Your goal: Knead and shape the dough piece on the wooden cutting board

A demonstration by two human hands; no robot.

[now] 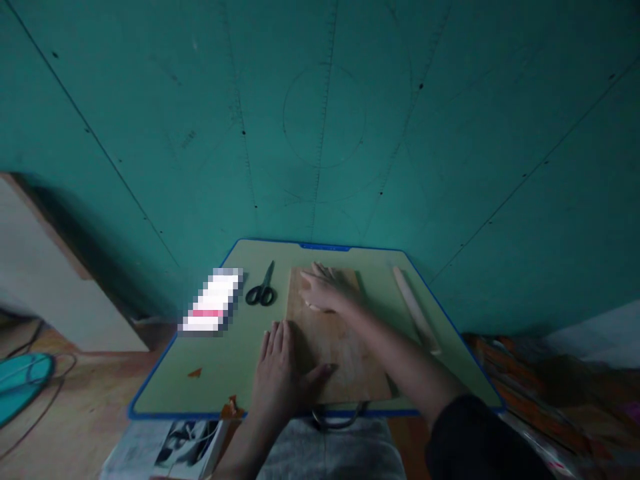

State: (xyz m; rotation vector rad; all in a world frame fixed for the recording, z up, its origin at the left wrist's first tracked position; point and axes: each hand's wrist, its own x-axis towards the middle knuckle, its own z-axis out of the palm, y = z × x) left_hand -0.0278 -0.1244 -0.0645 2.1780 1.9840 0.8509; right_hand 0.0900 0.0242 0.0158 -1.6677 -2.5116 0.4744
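Observation:
A wooden board (345, 363) lies in the middle of a pale green mat with a blue edge (225, 360). My left hand (283, 373) rests flat on the board's near left edge, fingers stretched out and thumb spread onto the wood. My right hand (323, 288) reaches to the board's far end, fingers laid flat on the wood, slightly blurred. Neither hand holds anything.
Black scissors (262, 290) lie left of the board, beside a pixelated white and pink packet (212, 301). A wooden rolling pin (415, 308) lies on the mat's right side. A teal wall (320, 120) rises behind. Printed paper (165, 450) lies under the mat's near edge.

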